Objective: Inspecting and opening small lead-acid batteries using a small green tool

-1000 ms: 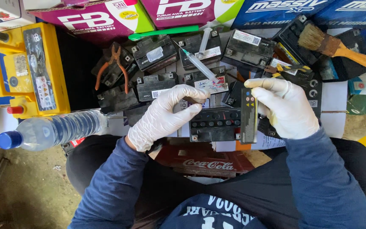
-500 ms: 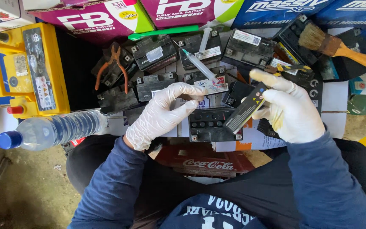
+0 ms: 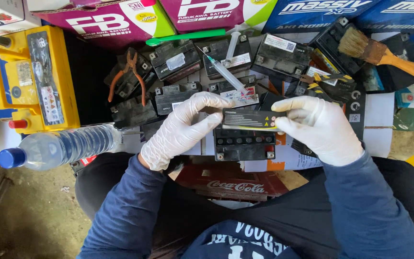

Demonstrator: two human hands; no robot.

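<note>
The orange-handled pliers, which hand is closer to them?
Left. The left hand lies just right of and below the orange-handled pliers; the right hand is farther right, beyond the black strip both hands hold.

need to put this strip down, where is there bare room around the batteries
Free: the white sheet right of the right hand, below the paintbrush; also the dirt floor under the water bottle. Crowded: the black batteries, pliers and syringe above the left hand.
</note>
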